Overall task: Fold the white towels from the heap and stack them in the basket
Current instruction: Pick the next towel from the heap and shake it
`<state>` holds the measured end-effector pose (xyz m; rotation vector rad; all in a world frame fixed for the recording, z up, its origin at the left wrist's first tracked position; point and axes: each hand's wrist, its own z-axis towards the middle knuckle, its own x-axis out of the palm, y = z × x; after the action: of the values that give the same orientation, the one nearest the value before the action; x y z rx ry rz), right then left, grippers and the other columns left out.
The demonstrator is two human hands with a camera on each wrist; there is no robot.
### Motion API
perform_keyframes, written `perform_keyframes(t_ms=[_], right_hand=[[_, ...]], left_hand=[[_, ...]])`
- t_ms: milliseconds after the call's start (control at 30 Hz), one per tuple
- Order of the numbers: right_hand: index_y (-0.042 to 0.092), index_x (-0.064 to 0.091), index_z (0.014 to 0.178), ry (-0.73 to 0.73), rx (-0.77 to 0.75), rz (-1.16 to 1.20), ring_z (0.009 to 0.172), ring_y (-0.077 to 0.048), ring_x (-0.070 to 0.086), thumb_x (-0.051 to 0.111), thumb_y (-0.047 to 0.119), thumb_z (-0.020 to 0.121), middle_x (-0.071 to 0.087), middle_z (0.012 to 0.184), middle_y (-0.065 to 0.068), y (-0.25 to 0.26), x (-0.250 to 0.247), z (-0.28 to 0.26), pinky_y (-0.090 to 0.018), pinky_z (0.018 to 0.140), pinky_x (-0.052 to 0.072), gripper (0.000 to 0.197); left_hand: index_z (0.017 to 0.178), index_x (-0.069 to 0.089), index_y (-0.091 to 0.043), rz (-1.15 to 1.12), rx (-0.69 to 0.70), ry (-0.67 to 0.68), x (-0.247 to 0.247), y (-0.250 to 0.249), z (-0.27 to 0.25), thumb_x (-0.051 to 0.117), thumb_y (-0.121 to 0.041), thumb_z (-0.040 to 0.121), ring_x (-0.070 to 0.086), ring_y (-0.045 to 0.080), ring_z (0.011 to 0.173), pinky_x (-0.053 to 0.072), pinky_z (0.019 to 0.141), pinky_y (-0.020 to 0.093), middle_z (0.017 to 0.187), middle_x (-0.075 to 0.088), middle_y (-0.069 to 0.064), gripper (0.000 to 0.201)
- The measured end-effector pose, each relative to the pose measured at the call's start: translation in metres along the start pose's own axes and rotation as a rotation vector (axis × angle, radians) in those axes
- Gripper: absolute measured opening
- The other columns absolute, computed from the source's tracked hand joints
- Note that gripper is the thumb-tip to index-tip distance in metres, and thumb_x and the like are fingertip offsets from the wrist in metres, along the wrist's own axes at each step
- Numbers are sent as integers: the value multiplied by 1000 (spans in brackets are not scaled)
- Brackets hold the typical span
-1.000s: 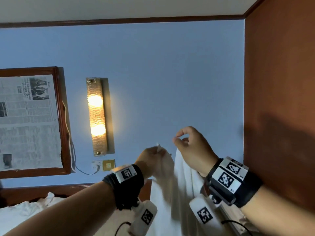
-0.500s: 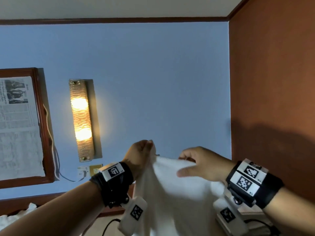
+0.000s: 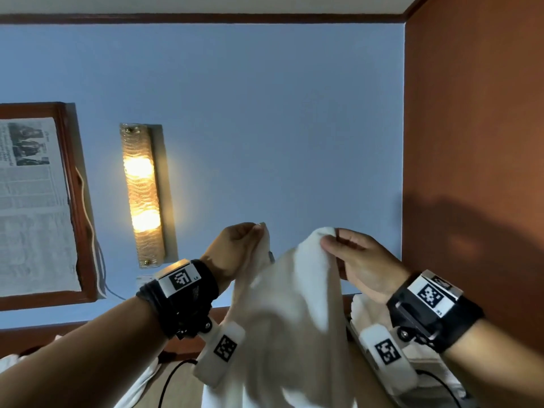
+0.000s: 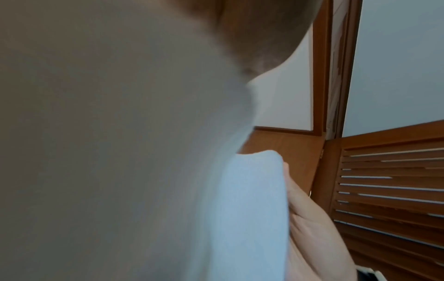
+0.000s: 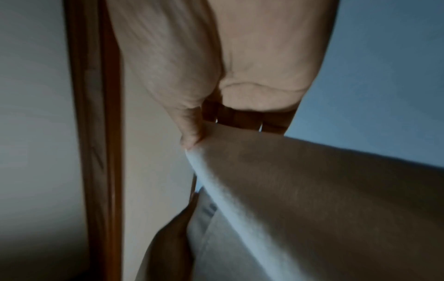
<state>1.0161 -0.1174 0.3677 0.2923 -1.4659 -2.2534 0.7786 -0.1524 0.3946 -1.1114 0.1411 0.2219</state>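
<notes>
A white towel hangs in the air between my two raised hands in the head view. My left hand pinches its upper left corner. My right hand pinches the top edge a little to the right, thumb over the cloth. The towel fills most of the left wrist view, with my right hand behind it. In the right wrist view my thumb presses the towel edge. The basket is not in view.
A lit wall lamp and a framed newspaper hang on the blue wall. A brown wooden panel stands close on the right. More white cloth lies at the lower left, on the bed.
The head view has swung left and right, so the lamp shifted. My right hand has taken hold of the towel's top edge and moved away from my left, spreading the cloth.
</notes>
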Motion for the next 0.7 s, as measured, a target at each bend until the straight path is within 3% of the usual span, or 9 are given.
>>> perform_keyframes(t_ms=[100,200,333,400,533,633,700], right_hand=[[8,71,95,73,-136,-309,79,-15,61,66,17,95,69,85,-5,6,27,-1,-33,76,49,11],[18,76,87,69,-308,-572,78,-12,67,73,18,89,73,85,4,-2,46,-4,-29,76,53,3],[21,75,82,-61,-334,-531,81,-23,71,79,17,84,75,85,4,-10,57,-4,-48,82,57,6],[21,76,82,-112,-329,-485,85,-21,72,80,17,83,76,85,2,-12,57,-1,-49,86,56,5],[19,77,87,-73,-305,-484,87,-16,72,76,18,87,76,88,4,-9,58,1,-43,90,56,2],[19,77,89,-46,-323,-513,87,-14,71,75,21,88,76,89,5,-5,61,-1,-40,89,57,4],[21,77,88,-74,-320,-537,84,-19,71,76,26,87,76,87,5,-7,61,0,-45,85,57,5]], left_hand=[[88,53,11,-82,13,4,-4,-4,0,56,-36,97,62,27,76,47,72,36,80,59,20,48],[92,57,14,-90,22,28,-4,-3,-6,54,-32,101,60,27,76,47,73,40,82,62,22,47],[89,64,7,-33,38,60,-6,3,-19,56,-41,98,53,23,67,41,62,32,77,62,18,50],[86,65,5,-27,45,41,-10,6,-21,53,-35,102,49,19,61,38,57,26,70,58,12,45],[90,64,7,-38,28,71,-11,11,-22,56,-41,99,43,21,65,34,63,33,73,53,13,49],[86,64,5,-47,-8,86,-2,15,-25,55,-34,100,49,14,52,42,53,24,62,56,3,43],[90,66,5,-96,-25,104,5,19,-27,56,-26,101,59,15,58,50,55,25,68,65,7,35]])
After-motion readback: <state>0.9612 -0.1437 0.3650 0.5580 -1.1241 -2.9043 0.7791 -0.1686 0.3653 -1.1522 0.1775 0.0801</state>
